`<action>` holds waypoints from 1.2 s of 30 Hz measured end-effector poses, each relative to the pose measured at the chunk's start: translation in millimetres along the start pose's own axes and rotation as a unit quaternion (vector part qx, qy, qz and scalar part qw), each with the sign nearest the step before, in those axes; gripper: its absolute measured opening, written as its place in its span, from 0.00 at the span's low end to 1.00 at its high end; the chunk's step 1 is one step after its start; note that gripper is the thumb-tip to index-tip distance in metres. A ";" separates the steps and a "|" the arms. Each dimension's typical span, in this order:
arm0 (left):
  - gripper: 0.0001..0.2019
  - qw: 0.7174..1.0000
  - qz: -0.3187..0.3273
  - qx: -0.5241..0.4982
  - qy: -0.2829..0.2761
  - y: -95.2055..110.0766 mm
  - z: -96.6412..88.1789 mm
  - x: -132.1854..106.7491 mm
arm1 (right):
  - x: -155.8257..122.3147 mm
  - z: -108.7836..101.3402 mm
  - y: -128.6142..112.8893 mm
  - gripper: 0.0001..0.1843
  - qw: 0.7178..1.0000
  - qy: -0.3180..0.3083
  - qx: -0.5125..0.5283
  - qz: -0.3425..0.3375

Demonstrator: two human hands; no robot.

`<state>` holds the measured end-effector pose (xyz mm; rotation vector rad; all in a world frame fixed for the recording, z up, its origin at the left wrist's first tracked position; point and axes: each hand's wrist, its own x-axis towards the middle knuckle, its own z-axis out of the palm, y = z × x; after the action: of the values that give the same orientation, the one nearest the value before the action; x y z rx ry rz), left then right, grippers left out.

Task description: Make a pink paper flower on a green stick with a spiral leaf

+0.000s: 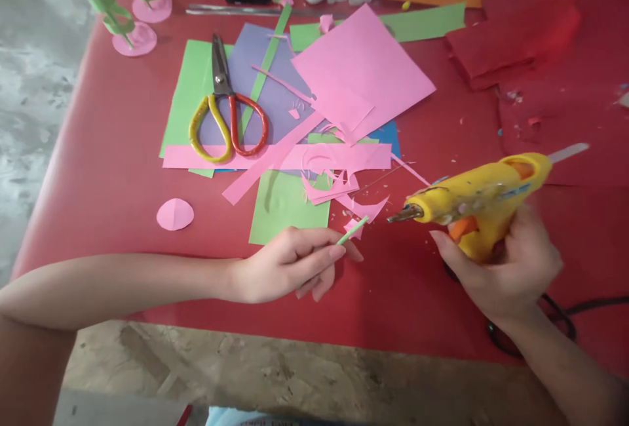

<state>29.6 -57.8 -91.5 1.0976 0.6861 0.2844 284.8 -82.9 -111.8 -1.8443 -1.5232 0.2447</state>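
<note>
My left hand [289,262] rests on the red table [108,177] and pinches a thin green paper stick [352,231] between thumb and fingertips. My right hand [506,269] is wrapped round the handle of a yellow glue gun [481,200], a finger by its orange trigger. The gun's metal nozzle [400,215] points left at the stick's tip, a short gap away. Small pink paper scraps [344,190] lie just behind the stick.
Scissors [223,111] with yellow and red handles lie on green, purple and pink paper sheets [363,65]. A pink paper circle [175,214] sits at the left. Green paper stems on pink bases [140,36] stand at the back left. Red sheets [515,39] lie at the right.
</note>
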 end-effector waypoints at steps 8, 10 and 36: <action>0.15 1.000 -0.010 -0.017 -0.005 -0.2 -0.5 0.6 | -6.7 -0.9 16.6 0.18 0.995 0.037 -0.044 -0.084; 0.15 1.000 -0.010 -0.016 -0.005 -0.2 -0.7 1.1 | -6.5 -0.2 16.1 0.18 0.995 0.034 -0.040 -0.085; 0.15 0.999 0.007 -0.039 0.008 -1.9 -0.6 0.9 | -1.1 0.4 -1.3 0.21 0.981 0.057 -0.064 -0.173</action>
<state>29.6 -57.6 -93.7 1.0263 0.6772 0.3299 283.3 -83.7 -111.6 -1.6211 -1.7789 -0.1245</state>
